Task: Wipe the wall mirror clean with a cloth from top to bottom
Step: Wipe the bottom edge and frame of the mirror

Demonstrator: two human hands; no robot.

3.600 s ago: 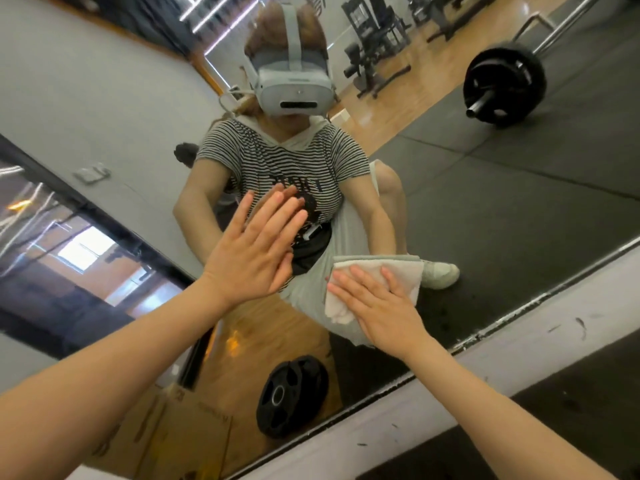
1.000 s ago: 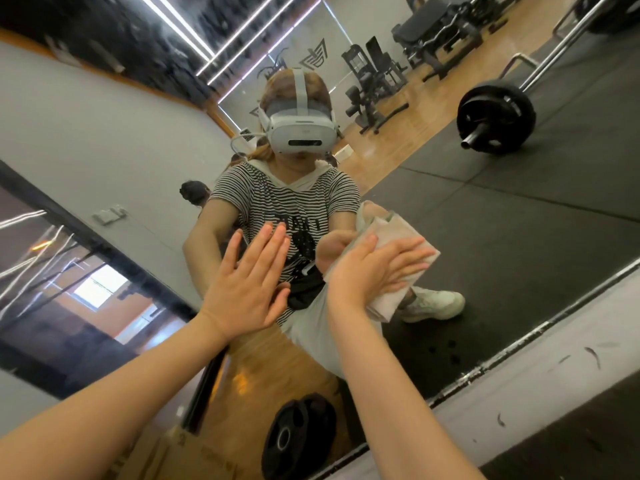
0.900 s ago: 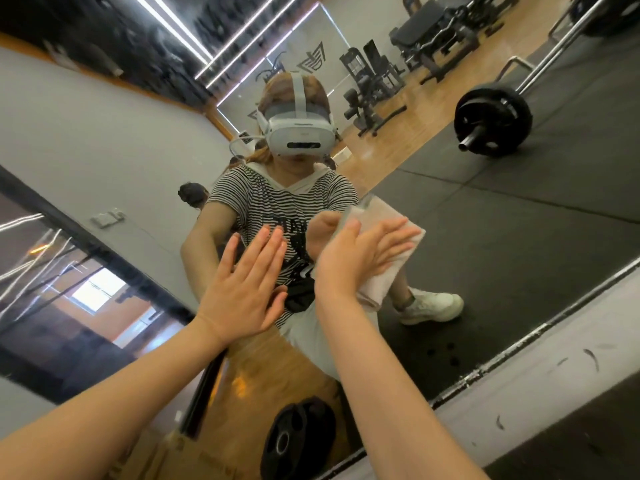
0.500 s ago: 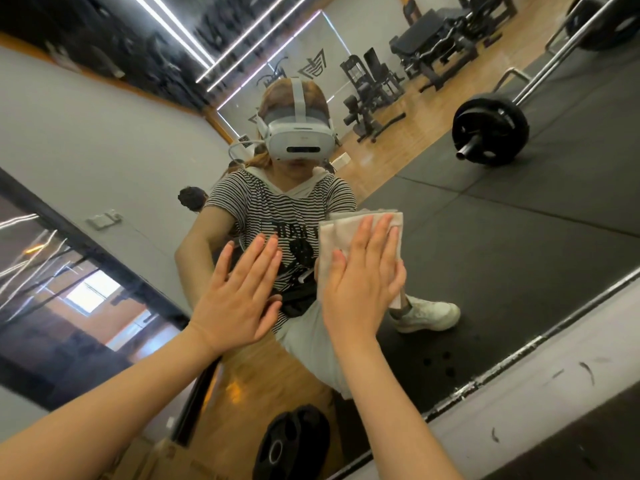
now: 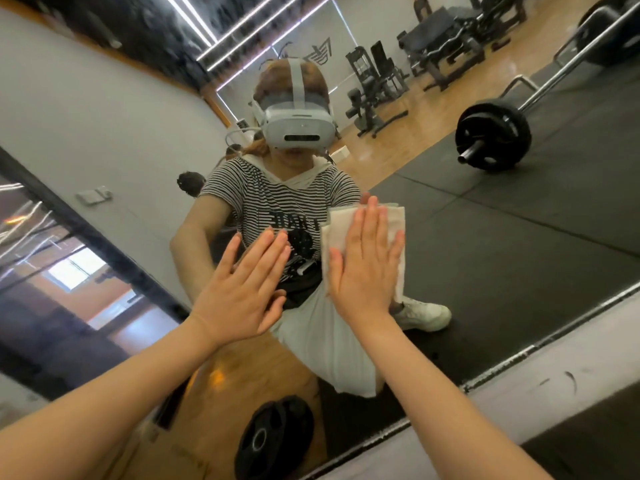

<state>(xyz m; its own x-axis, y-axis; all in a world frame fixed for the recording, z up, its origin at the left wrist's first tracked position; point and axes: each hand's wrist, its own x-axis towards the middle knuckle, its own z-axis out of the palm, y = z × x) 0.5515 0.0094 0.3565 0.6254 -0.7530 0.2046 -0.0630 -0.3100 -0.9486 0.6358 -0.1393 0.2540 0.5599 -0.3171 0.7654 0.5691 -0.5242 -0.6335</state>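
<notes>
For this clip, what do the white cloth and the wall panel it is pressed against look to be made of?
The folded white cloth looks like soft woven fabric, perhaps cotton: matte, with layered folded edges. The large wall mirror looks like glossy silvered glass: it gives a sharp reflection of the gym floor. The strip along its lower edge seems dark metal or sealant; I cannot tell which.

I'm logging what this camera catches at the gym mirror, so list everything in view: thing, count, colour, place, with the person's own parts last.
wall mirror: one, fills most of the view, lower edge runs bottom centre to right.
cloth: one, white, flat on the glass under the right hand.
wall strip: one, white and scuffed, below the mirror.
barbell: one, black plate on a steel bar, reflected upper right on dark mats.
weight plate: one, black, reflected bottom centre.
gym machines: several, black, reflected on the wooden floor at top.
left hand: flat on the glass, fingers straight.
right hand: flat, pressing the cloth.
</notes>
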